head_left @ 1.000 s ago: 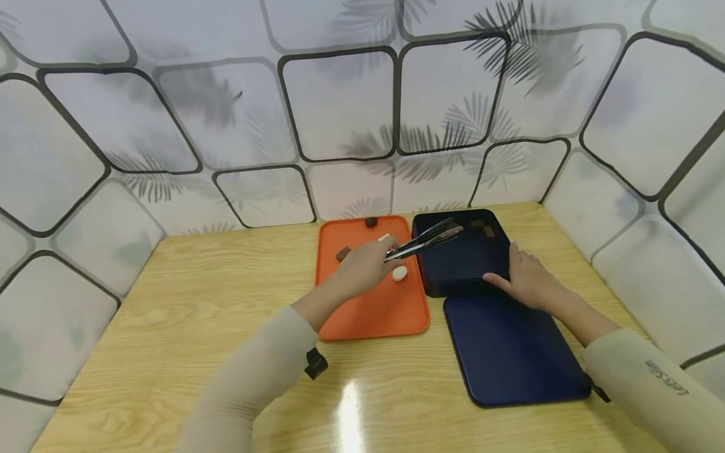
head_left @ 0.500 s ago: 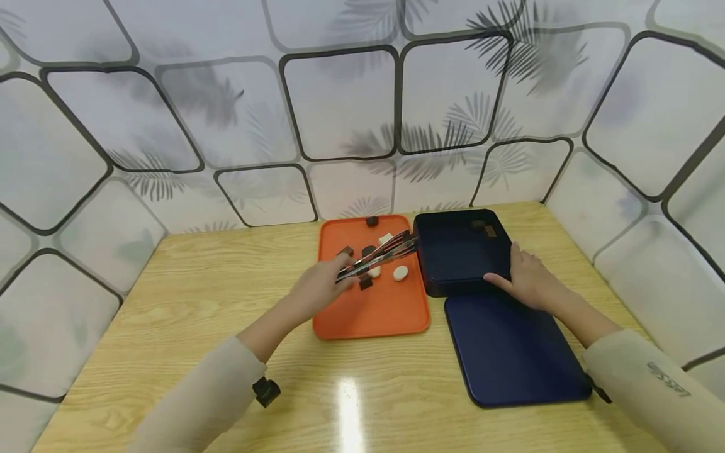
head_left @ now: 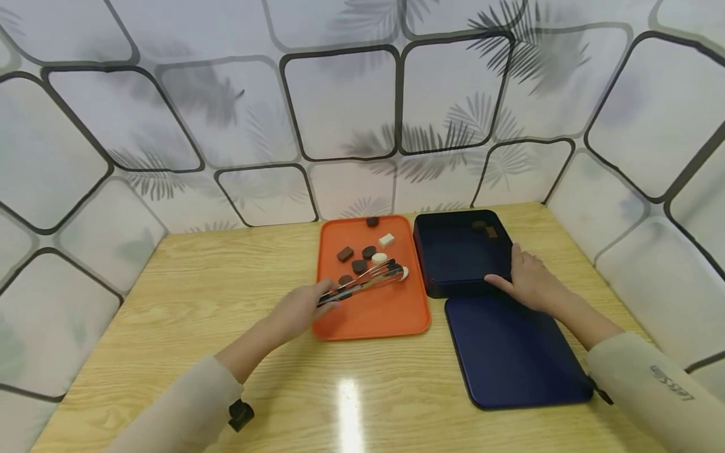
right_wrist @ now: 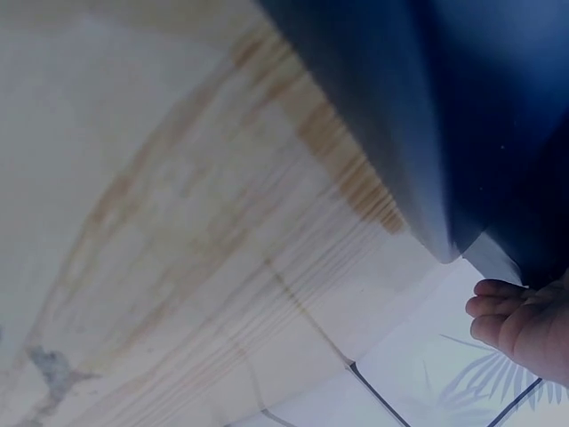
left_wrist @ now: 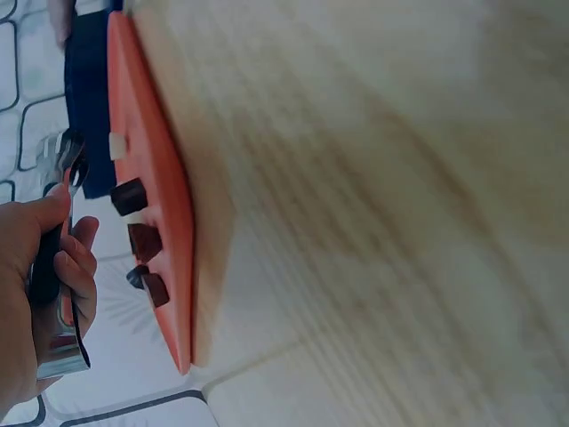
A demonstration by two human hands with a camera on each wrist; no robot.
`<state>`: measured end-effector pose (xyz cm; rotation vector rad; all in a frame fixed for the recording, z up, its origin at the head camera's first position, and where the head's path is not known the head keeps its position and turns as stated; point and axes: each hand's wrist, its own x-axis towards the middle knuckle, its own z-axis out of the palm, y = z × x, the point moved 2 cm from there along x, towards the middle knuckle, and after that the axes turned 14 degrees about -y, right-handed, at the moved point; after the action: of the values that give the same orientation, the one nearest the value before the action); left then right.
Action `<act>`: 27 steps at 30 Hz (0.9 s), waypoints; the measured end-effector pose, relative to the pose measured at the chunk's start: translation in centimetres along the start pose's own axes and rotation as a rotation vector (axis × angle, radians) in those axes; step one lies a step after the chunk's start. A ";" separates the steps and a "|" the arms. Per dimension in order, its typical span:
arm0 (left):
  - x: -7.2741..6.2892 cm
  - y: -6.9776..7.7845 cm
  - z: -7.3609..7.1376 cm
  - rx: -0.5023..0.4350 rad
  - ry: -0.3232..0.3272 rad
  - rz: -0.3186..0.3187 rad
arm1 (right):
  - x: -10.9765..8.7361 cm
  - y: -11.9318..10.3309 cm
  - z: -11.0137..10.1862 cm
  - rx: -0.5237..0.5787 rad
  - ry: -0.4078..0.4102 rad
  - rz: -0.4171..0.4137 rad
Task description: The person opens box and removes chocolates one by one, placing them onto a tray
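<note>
My left hand [head_left: 297, 309] grips metal tongs [head_left: 362, 284] with dark handle parts, held over an orange tray [head_left: 374, 319]. Near the tong tips lies a round white piece [head_left: 404, 273], partly covered; whether the tongs touch it I cannot tell. Brown, dark and white chocolate-like pieces are spread on the tray, among them a brown block [head_left: 345, 253] and a white block [head_left: 386, 240]. My right hand [head_left: 529, 280] rests at the front right corner of a dark blue box [head_left: 459, 288], thumb along the front rim, fingers extended along the right side.
Inside the box, a dark piece [head_left: 479, 224] and a brown piece [head_left: 491, 232] lie near the far right corner. A blue lid [head_left: 518, 355] lies flat in front of the box. Patterned walls [head_left: 340, 107] stand behind and beside the wooden table [head_left: 187, 302].
My left hand has drawn the tongs back from over the box, leftward and nearer to me, to over the tray. The right hand has stayed at the box corner.
</note>
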<state>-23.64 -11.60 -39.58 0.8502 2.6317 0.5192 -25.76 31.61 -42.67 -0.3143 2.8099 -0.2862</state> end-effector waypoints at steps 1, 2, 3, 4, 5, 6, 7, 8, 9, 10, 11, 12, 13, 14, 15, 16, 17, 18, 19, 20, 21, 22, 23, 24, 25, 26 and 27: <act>-0.2 0.0 0.1 0.020 0.000 0.008 | 0.0 0.0 0.0 0.001 0.001 0.001; -0.3 0.1 0.3 0.041 0.001 0.015 | 0.0 0.0 0.0 0.002 0.004 -0.001; -0.5 0.1 0.4 0.058 0.001 0.019 | 0.0 0.0 0.0 0.003 0.006 -0.003; -0.6 0.1 0.6 0.073 0.003 0.023 | 0.0 0.0 0.0 0.003 0.006 -0.003; -0.7 0.2 0.8 0.086 0.004 0.023 | 0.0 0.0 0.0 0.002 0.006 -0.003; -0.8 0.2 1.0 0.096 -0.001 0.021 | 0.0 0.0 0.0 0.001 0.006 -0.003; -0.8 0.1 1.1 0.102 -0.005 0.018 | 0.0 0.1 0.0 0.001 0.005 -0.001; -0.9 0.1 1.3 0.105 -0.011 0.013 | 0.0 0.1 0.0 -0.001 0.003 0.001; -0.9 0.1 1.4 0.107 -0.017 0.009 | 0.0 0.1 0.0 -0.001 0.002 0.003; -0.9 0.0 1.5 0.106 -0.024 0.006 | 0.0 0.1 0.0 -0.002 0.000 0.006; -0.9 0.0 1.6 0.102 -0.032 0.004 | 0.0 0.1 0.0 -0.003 -0.001 0.007; -0.9 -0.1 1.6 0.097 -0.039 0.001 | 0.0 0.1 0.0 -0.004 0.000 0.009; -0.8 -0.1 1.7 0.093 -0.041 -0.001 | 0.0 0.1 0.0 -0.004 0.000 0.009; -0.8 -0.2 1.7 0.090 -0.044 -0.004 | -0.1 0.1 0.0 -0.005 0.001 0.008; -0.8 -0.3 1.7 0.086 -0.047 -0.007 | -0.1 0.0 0.0 -0.004 0.002 0.007; -0.8 -0.3 1.7 0.077 -0.050 -0.011 | -0.1 0.0 0.0 -0.004 0.003 0.008; -0.8 -0.4 1.8 0.066 -0.051 -0.016 | -0.1 0.0 0.0 -0.005 0.004 0.008; -0.9 -0.5 1.8 0.049 -0.053 -0.024 | -0.1 0.0 0.0 -0.005 0.006 0.008; -0.9 -0.6 1.8 0.027 -0.056 -0.030 | -0.1 0.0 0.0 -0.005 0.006 0.008; -0.9 -0.6 1.8 0.004 -0.060 -0.037 | -0.1 0.0 0.0 -0.005 0.008 0.008; -1.0 -0.7 1.8 -0.023 -0.063 -0.041 | -0.1 0.0 0.0 -0.004 0.008 0.009; -1.0 -0.8 1.7 -0.050 -0.065 -0.044 | -0.1 0.0 0.1 -0.003 0.008 0.010; -1.0 -0.9 1.7 -0.074 -0.067 -0.047 | -0.1 0.0 0.1 -0.003 0.009 0.011; -1.1 -0.9 1.6 -0.099 -0.069 -0.048 | -0.1 0.0 0.1 -0.002 0.009 0.012; -1.0 -1.0 1.6 -0.118 -0.071 -0.049 | -0.1 0.0 0.1 -0.003 0.009 0.011; -1.0 -1.0 1.5 -0.135 -0.070 -0.050 | -0.1 0.0 0.1 -0.004 0.010 0.012; -1.0 -0.9 1.3 -0.148 -0.068 -0.053 | -0.1 0.0 0.1 -0.005 0.011 0.012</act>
<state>-22.80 -12.57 -40.96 0.7380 2.5109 0.6494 -25.67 31.65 -42.73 -0.2980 2.8225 -0.2793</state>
